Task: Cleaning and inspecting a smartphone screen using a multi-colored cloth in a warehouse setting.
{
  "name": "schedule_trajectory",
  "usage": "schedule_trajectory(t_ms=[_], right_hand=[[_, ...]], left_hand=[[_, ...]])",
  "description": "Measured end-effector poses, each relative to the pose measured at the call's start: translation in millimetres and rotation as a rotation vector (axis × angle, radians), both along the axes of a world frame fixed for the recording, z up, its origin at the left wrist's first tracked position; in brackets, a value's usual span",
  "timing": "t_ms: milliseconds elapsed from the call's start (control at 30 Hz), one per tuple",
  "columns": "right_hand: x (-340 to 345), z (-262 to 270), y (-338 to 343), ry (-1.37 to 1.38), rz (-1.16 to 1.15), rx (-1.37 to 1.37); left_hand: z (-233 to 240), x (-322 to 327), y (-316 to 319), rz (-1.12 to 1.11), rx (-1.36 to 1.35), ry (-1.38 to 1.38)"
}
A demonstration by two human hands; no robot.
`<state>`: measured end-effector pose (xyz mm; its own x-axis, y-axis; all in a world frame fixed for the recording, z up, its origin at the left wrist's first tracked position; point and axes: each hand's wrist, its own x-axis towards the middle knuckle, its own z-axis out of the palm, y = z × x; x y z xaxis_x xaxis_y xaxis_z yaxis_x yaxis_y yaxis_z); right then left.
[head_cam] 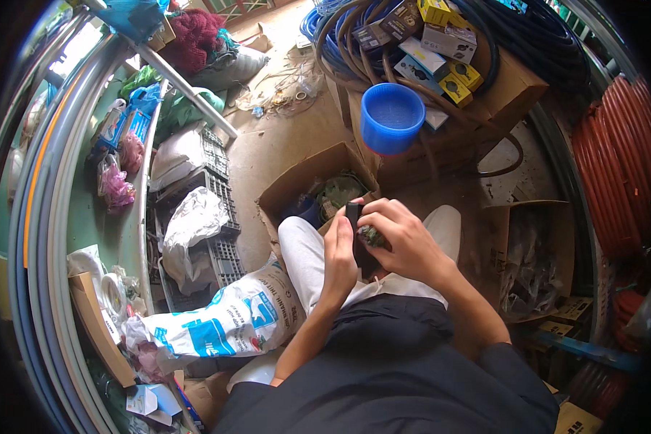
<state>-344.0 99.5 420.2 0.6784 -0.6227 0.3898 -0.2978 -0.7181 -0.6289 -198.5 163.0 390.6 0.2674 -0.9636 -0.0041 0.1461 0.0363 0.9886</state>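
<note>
My left hand [338, 252] holds a black, block-like object [353, 211] upright between thumb and fingers, above my lap. Close on its right, my right hand [404, 238] is closed around a small dark green and purplish bundle [373, 237], whose kind I cannot tell; its fingertips reach the black object. Beyond my hands, an open cardboard box [298, 173] holds a blue container [305, 209] and clear plastic bags [339, 195]. Farther up stands a round blue plastic basket [393, 116] at the edge of a large carton.
Coiled hoses [358, 32] and small product boxes [455, 81] lie on the large carton [499, 108]. Left are plastic crates [225, 255], a white printed sack [222, 325] and long pipes [38, 217]. Right are a box of plastic bags [529, 260] and orange coiled tubing [618, 168].
</note>
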Motion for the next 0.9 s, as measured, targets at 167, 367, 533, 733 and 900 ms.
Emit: schedule_trajectory(t_ms=[167,367,533,733,900], right_hand=[[11,-5,9,-0.083,-0.280,-0.109],[21,-17,14,-0.111,-0.538,-0.056],[17,-12,17,-0.156,-0.139,0.124],[20,-32,16,-0.290,-0.236,0.228],[27,-19,12,-0.189,-0.357,0.021]], left_hand=[[2,-7,5,-0.001,0.047,0.033],[3,-4,4,0.086,0.062,-0.239],[-7,15,-12,0.170,0.015,-0.028],[-21,7,-7,0.131,0.033,-0.107],[-11,0,-1,0.145,0.024,-0.147]])
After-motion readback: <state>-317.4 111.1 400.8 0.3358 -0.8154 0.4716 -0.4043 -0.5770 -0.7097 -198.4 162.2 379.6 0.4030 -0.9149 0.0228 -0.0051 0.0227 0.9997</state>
